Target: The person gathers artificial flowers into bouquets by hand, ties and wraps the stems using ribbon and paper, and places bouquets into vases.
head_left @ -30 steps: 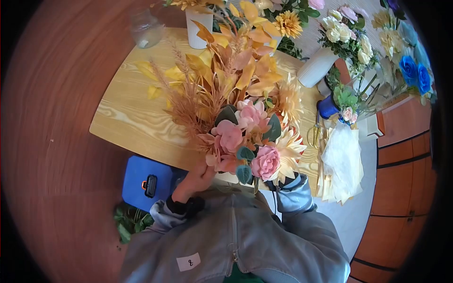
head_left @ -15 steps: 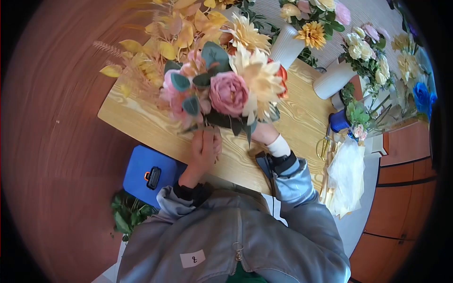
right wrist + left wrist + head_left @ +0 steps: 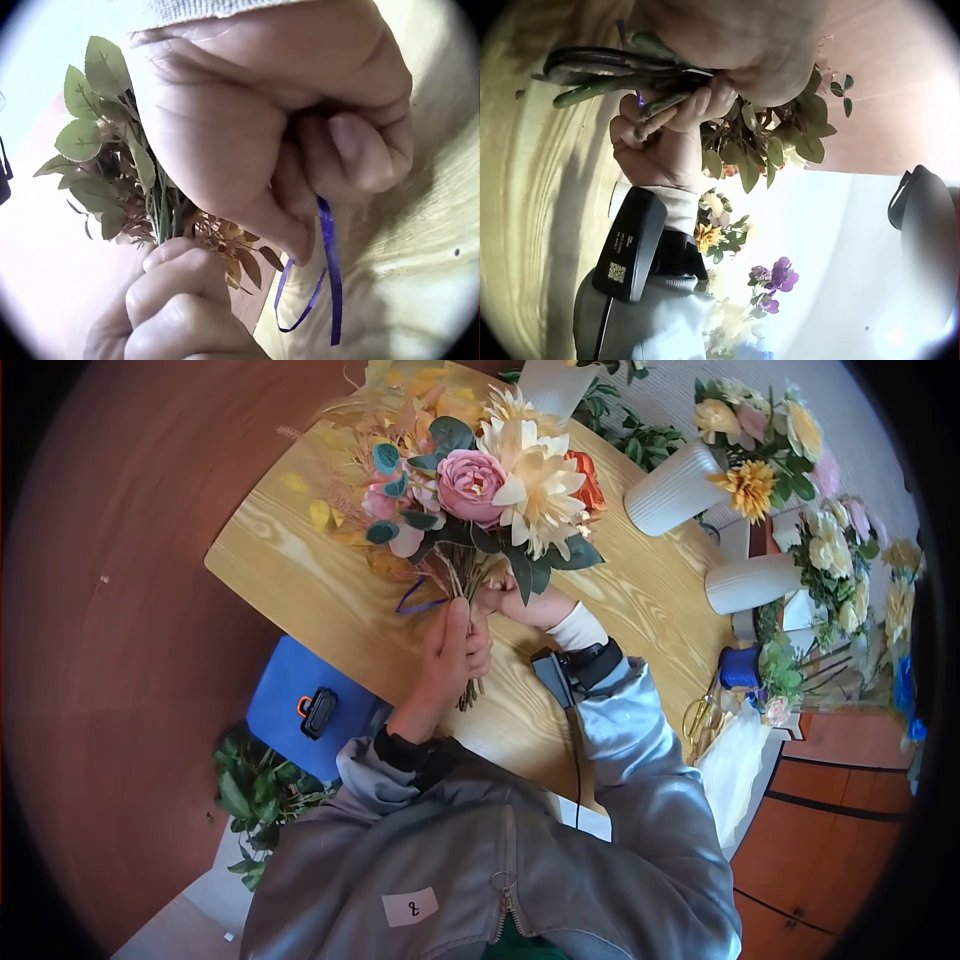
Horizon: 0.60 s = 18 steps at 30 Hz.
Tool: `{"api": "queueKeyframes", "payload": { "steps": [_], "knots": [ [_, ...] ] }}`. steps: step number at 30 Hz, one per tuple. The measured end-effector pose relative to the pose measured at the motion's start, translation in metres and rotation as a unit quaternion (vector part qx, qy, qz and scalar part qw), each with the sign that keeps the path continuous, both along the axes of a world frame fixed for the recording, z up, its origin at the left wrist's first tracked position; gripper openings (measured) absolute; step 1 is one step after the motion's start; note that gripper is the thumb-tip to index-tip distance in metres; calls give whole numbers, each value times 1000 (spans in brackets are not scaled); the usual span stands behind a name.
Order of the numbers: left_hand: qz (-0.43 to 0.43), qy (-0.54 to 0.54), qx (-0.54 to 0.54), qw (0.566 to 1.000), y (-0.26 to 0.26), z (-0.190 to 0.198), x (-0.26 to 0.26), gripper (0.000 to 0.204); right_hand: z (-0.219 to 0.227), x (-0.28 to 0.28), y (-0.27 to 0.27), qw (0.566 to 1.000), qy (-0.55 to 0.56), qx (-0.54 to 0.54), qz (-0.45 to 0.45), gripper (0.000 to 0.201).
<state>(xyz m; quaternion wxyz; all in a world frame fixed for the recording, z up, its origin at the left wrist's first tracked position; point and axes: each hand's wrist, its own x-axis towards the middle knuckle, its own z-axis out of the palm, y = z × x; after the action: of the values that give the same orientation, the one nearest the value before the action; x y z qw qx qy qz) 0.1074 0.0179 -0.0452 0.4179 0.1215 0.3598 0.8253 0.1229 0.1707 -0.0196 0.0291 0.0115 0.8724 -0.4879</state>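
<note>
Pale wood grain covered the tabletop (image 3: 630, 590) beneath a large bouquet (image 3: 470, 490), and reddish-brown floor (image 3: 120, 660) spread to the bouquet's left. Pink, cream and orange flowers filled the bouquet, with yellow leaves on its far left side. Just below its blooms, the left hand (image 3: 455, 645) gripped the stems (image 3: 468, 698), fingers wrapped around them, holding the bouquet above the tabletop. On the right side of those stems, the right hand (image 3: 520, 605) pinched a purple ribbon (image 3: 328, 270) between its thumb and curled fingers; some ribbon also showed left of the stems, though whether it fully circled them could not be told. Right of the bouquet stood two white vases (image 3: 675, 488) with flowers. Nearer the person, also to its right, were a blue spool (image 3: 740, 668), scissors (image 3: 702, 718) and white wrapping paper (image 3: 730, 770). Left of the bouquet, nearer the person, sat a blue box (image 3: 285, 700).
</note>
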Motion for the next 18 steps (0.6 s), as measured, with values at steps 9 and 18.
{"api": "queueKeyframes", "payload": {
  "steps": [9, 18],
  "knots": [
    [-21, -93, 14, 995, 0, -2, -9, 27, -3, -13, 7, 970, -201, -140, 4, 7],
    [-27, -145, -42, 988, 1, 9, -11, 26, 3, -18, 15, 940, -220, -262, -5, 10]
  ]
}}
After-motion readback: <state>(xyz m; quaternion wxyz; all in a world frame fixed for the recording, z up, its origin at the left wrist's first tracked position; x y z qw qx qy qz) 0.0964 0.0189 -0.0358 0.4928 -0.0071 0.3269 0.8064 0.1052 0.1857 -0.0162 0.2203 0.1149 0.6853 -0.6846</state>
